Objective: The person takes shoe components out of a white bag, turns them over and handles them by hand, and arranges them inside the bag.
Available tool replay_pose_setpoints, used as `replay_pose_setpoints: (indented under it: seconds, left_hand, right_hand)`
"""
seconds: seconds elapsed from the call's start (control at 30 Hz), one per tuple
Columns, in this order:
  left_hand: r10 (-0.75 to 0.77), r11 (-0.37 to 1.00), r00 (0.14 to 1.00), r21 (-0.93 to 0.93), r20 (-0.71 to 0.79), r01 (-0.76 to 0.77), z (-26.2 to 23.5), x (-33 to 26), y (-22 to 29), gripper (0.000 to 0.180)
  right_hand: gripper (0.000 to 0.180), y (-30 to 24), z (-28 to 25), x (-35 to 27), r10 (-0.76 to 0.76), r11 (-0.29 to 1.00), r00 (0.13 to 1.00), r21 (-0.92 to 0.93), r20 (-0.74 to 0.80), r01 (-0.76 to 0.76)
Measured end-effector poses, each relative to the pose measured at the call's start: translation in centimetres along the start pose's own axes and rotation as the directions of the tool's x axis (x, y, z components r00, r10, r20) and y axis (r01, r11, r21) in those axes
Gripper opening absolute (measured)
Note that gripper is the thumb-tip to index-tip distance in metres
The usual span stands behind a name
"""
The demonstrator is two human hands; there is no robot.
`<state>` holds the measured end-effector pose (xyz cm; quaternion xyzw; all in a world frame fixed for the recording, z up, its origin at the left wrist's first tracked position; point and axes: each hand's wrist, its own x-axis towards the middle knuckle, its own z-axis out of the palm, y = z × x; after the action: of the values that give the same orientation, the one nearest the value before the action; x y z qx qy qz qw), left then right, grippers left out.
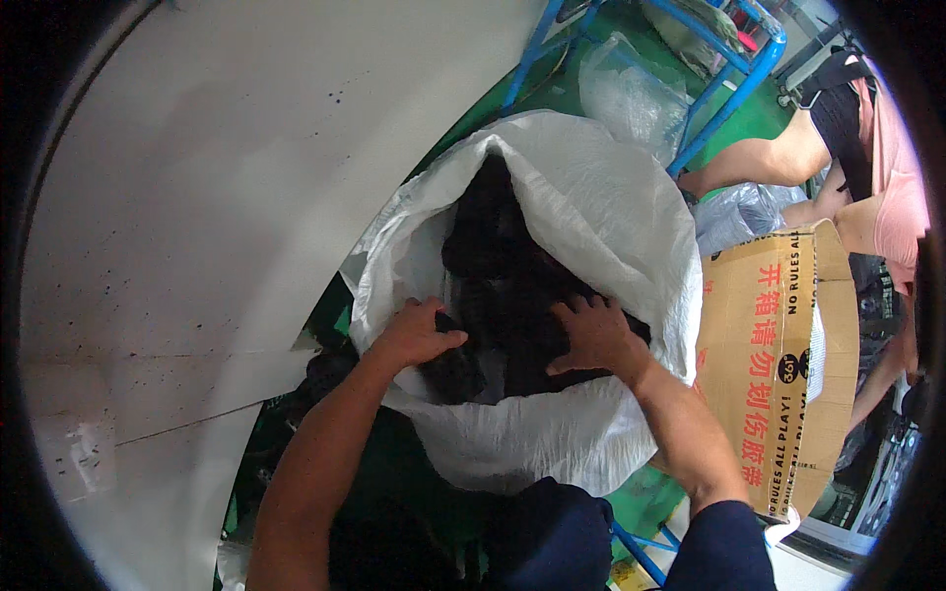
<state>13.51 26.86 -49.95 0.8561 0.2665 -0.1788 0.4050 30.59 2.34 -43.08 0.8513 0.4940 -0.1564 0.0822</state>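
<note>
1. Your left hand [408, 336] is at the near-left side of the sack [527, 443], its thumb and fingers apart at the edge of the black items [486, 231]; you cannot tell whether they pinch any.
2. Your right hand [601, 337] is released, fingers spread over the black items.
3. The black items lie inside the sack, between and beyond your fingers, and are too dark to tell apart.
4. The sack's white rim rings both hands.
5. Left of your left fingers is the white bench [207, 227].
6. Right of your right fingers is the box [734, 345]; past it, another person [897, 212] bends over.
7. Beyond your fingers stand a blue frame [764, 69] and a clear bag [631, 98].
</note>
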Motion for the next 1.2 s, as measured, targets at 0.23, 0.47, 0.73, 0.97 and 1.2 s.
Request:
replay_pose_setpoints:
  seconds: [0.23,0.47,0.73,0.97,1.2]
  left_hand:
    - [0.095,0.993,0.995,-0.073,0.014,-0.094,-0.4,-0.4,-1.7,0.07]
    - [0.185,0.983,0.983,-0.014,-0.001,-0.185,-0.8,-0.8,0.2,0.068]
    - [-0.047,0.987,0.998,-0.152,0.038,0.052,-0.2,-0.7,-1.0,0.073]
    - [-0.012,0.991,0.991,-0.132,-0.13,-0.005,-1.5,0.1,-0.2,0.065]
    - [0.138,0.967,0.941,-0.162,-0.309,-0.195,-3.5,-0.6,0.3,0.046]
  right_hand:
    - [0.09,-4.5,0.1,4.3,-0.099,0.984,0.991,0.159,0.09,0.084]
    - [0.071,-6.6,10.4,7.7,-0.226,0.965,0.891,-0.218,-0.394,0.148]
    - [0.071,-5.0,4.7,6.3,-0.475,0.88,0.879,0.042,0.039,0.474]
    - [0.051,-4.8,0.9,12.5,0.067,0.998,0.867,0.035,-0.494,-0.057]
    - [0.028,-2.7,2.2,15.0,-0.076,0.942,0.984,-0.334,-0.161,0.018]
